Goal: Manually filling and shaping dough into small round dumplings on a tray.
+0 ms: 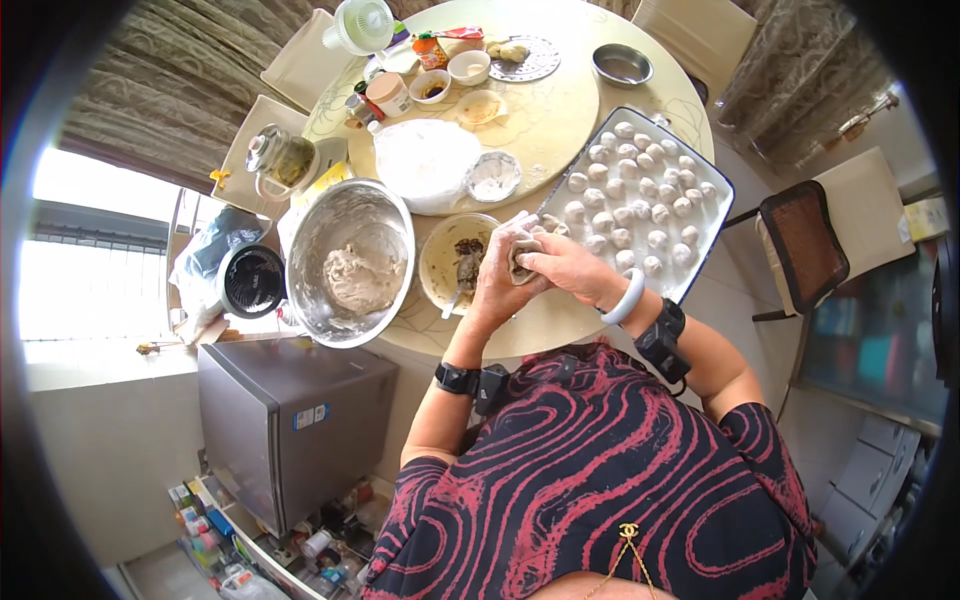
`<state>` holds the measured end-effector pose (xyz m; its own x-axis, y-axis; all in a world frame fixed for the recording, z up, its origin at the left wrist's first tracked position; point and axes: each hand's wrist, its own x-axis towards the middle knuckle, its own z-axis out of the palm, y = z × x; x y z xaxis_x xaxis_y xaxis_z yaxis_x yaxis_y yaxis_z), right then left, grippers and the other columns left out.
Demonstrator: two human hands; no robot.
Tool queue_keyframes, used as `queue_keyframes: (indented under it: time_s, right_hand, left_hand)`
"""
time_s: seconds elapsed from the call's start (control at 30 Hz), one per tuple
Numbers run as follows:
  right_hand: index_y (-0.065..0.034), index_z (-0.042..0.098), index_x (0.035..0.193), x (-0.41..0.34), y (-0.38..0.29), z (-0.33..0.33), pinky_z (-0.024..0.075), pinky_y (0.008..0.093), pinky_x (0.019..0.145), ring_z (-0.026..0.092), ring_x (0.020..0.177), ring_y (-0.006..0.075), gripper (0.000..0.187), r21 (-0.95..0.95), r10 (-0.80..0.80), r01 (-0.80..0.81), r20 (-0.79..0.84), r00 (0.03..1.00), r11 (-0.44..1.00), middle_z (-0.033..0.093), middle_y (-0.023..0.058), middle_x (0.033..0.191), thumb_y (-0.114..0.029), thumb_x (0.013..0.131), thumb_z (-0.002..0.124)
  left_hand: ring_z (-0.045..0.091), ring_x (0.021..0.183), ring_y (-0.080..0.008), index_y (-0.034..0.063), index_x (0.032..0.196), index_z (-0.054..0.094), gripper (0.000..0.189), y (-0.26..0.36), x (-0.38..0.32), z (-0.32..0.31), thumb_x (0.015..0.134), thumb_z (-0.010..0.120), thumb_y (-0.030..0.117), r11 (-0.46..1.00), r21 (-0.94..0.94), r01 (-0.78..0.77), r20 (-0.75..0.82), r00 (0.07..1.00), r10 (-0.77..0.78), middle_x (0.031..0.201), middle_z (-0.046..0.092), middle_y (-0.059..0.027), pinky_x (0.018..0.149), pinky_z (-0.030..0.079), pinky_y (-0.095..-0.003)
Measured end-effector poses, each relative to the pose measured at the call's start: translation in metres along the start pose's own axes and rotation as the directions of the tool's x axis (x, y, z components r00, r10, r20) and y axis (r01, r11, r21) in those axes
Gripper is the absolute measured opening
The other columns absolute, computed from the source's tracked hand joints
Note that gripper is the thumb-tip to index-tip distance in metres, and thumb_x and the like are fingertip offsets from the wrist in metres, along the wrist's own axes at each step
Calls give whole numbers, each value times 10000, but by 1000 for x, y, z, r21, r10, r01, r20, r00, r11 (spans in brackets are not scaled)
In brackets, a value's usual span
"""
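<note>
A dough wrapper with dark filling (523,261) is cupped in my left hand (501,277), whose fingers are floury. My right hand (574,264) touches the wrapper's edge with its fingers. Just left of them stands a bowl of dark filling (469,251), a spoon (454,300) resting in it. Farther left, a large steel bowl (300,225) holds a lump of dough (364,277). At the right, a blue-rimmed white tray (709,251) bears several round dough balls (660,214), and some folded pieces lie at its left edge, partly behind my hands.
Behind the filling bowl are a white plastic bag (427,161) and a small bowl of flour (493,177). Jars, small bowls and a fan (362,26) stand farther back. A glass teapot (281,161) is at the left, a steel pan (622,64) at the back right.
</note>
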<state>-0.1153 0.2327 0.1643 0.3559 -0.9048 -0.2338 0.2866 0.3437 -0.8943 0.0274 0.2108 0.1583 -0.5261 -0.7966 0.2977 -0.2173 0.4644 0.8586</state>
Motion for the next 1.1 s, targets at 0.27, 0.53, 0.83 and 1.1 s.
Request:
queue_keyframes:
  time_s: [0.27, 0.53, 0.83, 1.1]
  right_hand:
    - [32, 481, 1190, -23, -17, -6, 495, 302, 830, 594, 952, 173, 306, 243, -31, 31, -2, 1000, 970, 584, 105, 1079, -90, 910, 465]
    - [2, 574, 1050, -19, -4, 1, 472, 209, 679, 572, 782, 76, 194, 25, -230, 237, -170, 958, 971, 617, 44, 937, -59, 867, 556]
    - [31, 616, 928, -13, -12, -2, 485, 234, 703, 597, 781, 102, 120, -461, -309, 243, -72, 948, 853, 637, 70, 872, -18, 824, 583]
    - [-4, 551, 1120, -12, -7, -6, 466, 229, 707, 561, 845, 80, 240, -210, -229, 178, -249, 941, 961, 608, 37, 900, -102, 909, 486]
  left_hand:
    - [534, 961, -123, 73, 1053, 446, 357, -14, -6, 1, 764, 652, 31, 648, -756, 90, -126, 952, -280, 1100, 536, -68, 854, 430, -252]
    - [537, 914, -96, 82, 1048, 438, 422, -5, -8, -9, 728, 708, 30, 523, -764, 377, 185, 905, -383, 969, 538, -22, 773, 460, -238]
    - [527, 923, -111, 45, 1082, 483, 498, -2, 1, -21, 694, 771, 166, 968, -29, 250, 169, 956, -241, 976, 559, -34, 789, 441, -265]
    - [520, 815, -115, 36, 915, 561, 284, -3, -9, -17, 686, 724, 73, 973, -158, 168, -128, 974, -189, 850, 557, -36, 767, 432, -271]
